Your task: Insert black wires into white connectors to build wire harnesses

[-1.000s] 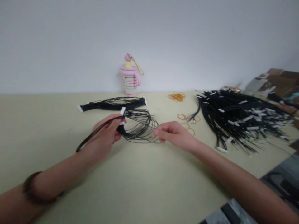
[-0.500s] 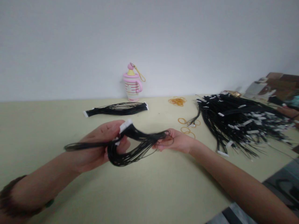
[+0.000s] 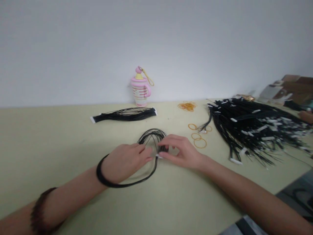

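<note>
A black wire harness (image 3: 153,133) lies looped on the table between my hands, with a small white connector near its middle. My left hand (image 3: 128,160) is closed on the loop's left side, its fingertips partly hidden behind the hand. One thin strand of the harness arcs below that hand and passes over the wrist. From the right, my right hand (image 3: 182,151) pinches the harness beside the connector, thumb below and fingers above. Behind them a second wire harness (image 3: 124,115) lies stretched out, white connectors at both ends.
Orange rubber bands (image 3: 200,142) lie right of my hands, with a heap of rubber bands (image 3: 187,106) farther back. A big pile of black harnesses (image 3: 254,124) covers the right side. A pink-and-white cup (image 3: 140,91) stands by the wall. Another person's hand (image 3: 306,116) shows at the right edge.
Both hands have brought the harness down from the air to the table and closer together. The wires, earlier stretched between the hands, now form a round loop.
</note>
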`<state>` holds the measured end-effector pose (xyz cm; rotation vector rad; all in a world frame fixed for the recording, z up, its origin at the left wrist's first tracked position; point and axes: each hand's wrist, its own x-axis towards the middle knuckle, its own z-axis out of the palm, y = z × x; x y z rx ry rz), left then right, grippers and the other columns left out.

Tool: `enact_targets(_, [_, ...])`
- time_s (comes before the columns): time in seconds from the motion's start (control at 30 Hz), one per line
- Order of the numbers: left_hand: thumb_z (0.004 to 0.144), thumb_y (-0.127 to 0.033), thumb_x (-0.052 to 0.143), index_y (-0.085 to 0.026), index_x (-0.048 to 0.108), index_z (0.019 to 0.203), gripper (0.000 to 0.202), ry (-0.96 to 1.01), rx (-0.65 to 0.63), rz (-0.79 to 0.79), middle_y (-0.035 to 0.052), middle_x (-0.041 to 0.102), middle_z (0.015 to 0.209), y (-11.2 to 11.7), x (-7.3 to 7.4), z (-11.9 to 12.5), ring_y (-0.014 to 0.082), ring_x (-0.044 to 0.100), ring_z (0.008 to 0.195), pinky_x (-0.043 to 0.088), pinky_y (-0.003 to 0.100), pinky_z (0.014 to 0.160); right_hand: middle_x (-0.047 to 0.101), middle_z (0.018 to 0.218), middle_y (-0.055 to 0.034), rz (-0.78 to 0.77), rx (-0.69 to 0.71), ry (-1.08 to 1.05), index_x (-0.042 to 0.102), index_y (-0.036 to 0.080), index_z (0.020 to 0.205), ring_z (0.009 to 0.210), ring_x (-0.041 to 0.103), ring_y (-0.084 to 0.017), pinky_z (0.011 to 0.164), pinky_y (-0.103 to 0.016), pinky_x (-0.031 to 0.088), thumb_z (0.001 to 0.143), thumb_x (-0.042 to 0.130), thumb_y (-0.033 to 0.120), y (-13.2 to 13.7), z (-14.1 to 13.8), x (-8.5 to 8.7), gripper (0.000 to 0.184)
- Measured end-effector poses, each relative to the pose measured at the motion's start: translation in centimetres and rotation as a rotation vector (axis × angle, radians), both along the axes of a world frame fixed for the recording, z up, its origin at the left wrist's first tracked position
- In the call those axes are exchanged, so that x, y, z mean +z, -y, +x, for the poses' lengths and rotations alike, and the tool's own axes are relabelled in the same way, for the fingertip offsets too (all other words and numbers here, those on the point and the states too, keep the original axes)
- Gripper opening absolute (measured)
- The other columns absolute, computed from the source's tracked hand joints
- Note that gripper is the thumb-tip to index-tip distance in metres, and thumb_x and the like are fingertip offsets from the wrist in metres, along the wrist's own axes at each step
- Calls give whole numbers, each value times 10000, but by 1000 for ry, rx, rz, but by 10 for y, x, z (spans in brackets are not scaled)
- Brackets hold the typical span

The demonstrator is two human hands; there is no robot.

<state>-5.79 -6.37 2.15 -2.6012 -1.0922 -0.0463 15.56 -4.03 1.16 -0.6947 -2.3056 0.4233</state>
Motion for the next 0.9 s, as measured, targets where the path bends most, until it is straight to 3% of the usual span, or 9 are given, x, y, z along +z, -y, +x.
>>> enact_targets(0.1, [877,-393,284,-169,534,958,345,36,48,103,61,600,803,-8,-3,-6,191,572,724,398,285,570,605,913,-79,24,54,191,581,146,1003,870,537,-159,780,-281,428,819,519,282,6,-6,-3,237])
enact_targets(0.2, [862,-415,314,-147,557,974,379,28,82,176,90,591,819,-17,-5,-13,207,562,738,412,303,594,601,869,-69,-21,-16,137,606,149,897,830,537,-148,743,-267,421,856,449,234,-4,-3,-6,183])
enact_targets(0.33, [848,-343,369,-162,589,934,297,9,157,276,118,577,802,-28,-2,-24,235,559,761,421,339,637,580,711,-13,-348,-266,-452,620,150,810,649,514,-103,572,-197,395,804,534,293,-27,14,3,168])
enact_targets(0.43, [833,-217,378,-149,573,1006,270,-18,151,403,187,552,1042,-32,0,-32,313,505,1014,398,428,815,541,620,20,-588,-320,-886,616,153,716,540,467,-67,499,-173,373,750,600,291,-42,27,14,143])
enact_targets(0.57, [816,-163,373,-64,499,1130,353,-8,136,423,243,475,1198,-35,0,-41,337,389,1179,319,456,953,532,585,20,-747,-345,-1069,589,143,708,484,458,-52,457,-156,402,795,538,239,-52,39,24,139])
enact_targets(0.67, [803,-146,380,-79,409,1243,446,77,141,377,219,539,1114,-38,-2,-46,316,426,1151,307,455,971,520,544,18,-875,-393,-1135,551,126,669,445,449,-41,416,-138,404,818,485,145,-58,44,25,163])
enact_targets(0.77, [792,-125,362,-77,391,1266,477,115,156,339,146,612,784,-41,-6,-44,272,550,959,315,439,969,521,529,11,-981,-434,-1145,514,118,631,431,454,-36,400,-130,411,832,448,90,-64,48,20,213])
enact_targets(0.9, [794,-216,390,-80,591,948,287,127,112,252,84,543,536,-41,-4,-37,239,575,682,364,421,913,521,555,21,-1032,-474,-1121,522,102,681,432,457,-33,392,-133,406,853,456,118,-74,54,8,185])
